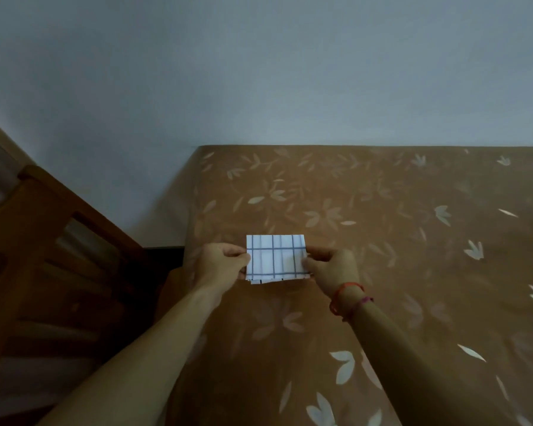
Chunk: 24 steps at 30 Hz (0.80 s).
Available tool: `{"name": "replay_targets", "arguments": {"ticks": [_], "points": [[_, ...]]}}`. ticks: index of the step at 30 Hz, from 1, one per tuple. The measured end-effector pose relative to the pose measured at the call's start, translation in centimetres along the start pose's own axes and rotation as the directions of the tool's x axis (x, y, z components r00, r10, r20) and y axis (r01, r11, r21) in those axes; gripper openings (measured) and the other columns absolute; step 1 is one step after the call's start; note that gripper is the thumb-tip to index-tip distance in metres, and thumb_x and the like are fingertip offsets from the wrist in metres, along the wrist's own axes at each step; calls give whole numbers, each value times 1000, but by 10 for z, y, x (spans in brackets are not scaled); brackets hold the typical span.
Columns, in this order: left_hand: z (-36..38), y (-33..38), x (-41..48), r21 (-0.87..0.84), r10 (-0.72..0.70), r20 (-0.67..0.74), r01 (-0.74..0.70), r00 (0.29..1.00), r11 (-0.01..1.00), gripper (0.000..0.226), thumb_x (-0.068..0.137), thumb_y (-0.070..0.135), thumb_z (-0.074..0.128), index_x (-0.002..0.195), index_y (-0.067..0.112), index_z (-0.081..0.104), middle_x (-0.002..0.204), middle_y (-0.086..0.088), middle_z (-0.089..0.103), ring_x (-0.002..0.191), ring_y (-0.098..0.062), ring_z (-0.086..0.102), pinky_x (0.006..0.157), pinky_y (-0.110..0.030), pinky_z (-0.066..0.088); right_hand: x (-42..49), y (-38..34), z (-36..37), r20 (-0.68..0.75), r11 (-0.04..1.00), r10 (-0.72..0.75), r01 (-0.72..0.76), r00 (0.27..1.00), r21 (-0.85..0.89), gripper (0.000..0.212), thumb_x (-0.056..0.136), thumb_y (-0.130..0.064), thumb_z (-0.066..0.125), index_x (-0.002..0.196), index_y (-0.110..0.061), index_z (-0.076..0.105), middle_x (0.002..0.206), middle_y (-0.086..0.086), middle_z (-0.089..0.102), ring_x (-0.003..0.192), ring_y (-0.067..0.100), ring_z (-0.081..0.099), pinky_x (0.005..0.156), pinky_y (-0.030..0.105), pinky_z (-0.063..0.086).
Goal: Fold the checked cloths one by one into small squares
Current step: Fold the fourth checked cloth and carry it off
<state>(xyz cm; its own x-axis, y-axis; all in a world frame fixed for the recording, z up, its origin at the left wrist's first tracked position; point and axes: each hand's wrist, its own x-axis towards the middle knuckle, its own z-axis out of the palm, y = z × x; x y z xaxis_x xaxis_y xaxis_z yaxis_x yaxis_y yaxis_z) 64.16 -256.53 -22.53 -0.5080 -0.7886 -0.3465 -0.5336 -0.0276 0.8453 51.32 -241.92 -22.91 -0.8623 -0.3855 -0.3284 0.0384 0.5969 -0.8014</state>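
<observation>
A white cloth with dark blue checks (pixel 276 258), folded into a small rectangle, is held just above the brown table near its left edge. My left hand (pixel 220 265) pinches the cloth's left side between thumb and fingers. My right hand (pixel 331 267) pinches its right side the same way. Several layered edges of the cloth show along its near side. No other checked cloth is in view.
The table (pixel 397 256) wears a brown cover with pale leaf prints and runs off to the right and toward me. A wooden chair (pixel 53 259) stands close at the left. A plain grey wall (pixel 259 72) rises behind the table.
</observation>
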Motion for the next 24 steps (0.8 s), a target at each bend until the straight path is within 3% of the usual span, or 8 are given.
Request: {"name": "replay_targets", "arguments": {"ticks": [7,13,18,24], "points": [[8,-6,27,69,10,-7,-9,1000,998,14,87,6,66,100,2,70,75,0,66,66,-15,67,46,-15,50,26,11,19,-8,994,-73,72,997,-87,31,80,-18,70,111,-20,72,92,-1,73,87,13,67,88,33,55],[14,-6,42,111,47,-19,-45,999,993,8,80,0,67,82,5,73,68,-9,70,66,-26,69,65,-42,60,35,7,23,-28,985,-110,106,993,-140,32,81,-18,68,113,-20,71,97,1,74,94,16,66,90,31,53],[12,-6,46,176,56,3,-55,998,983,7,85,4,65,84,5,72,67,-6,68,56,-16,64,54,-26,54,40,6,23,-5,975,-125,122,992,-185,31,84,-19,67,114,-22,70,98,1,73,91,16,66,87,32,55],[11,-7,44,195,107,10,-107,994,975,15,83,-1,64,70,6,70,65,-13,69,64,-29,68,65,-42,59,39,10,27,-1,970,-111,109,994,-216,31,84,-20,68,115,-21,70,103,0,73,98,16,66,91,29,52]]}}
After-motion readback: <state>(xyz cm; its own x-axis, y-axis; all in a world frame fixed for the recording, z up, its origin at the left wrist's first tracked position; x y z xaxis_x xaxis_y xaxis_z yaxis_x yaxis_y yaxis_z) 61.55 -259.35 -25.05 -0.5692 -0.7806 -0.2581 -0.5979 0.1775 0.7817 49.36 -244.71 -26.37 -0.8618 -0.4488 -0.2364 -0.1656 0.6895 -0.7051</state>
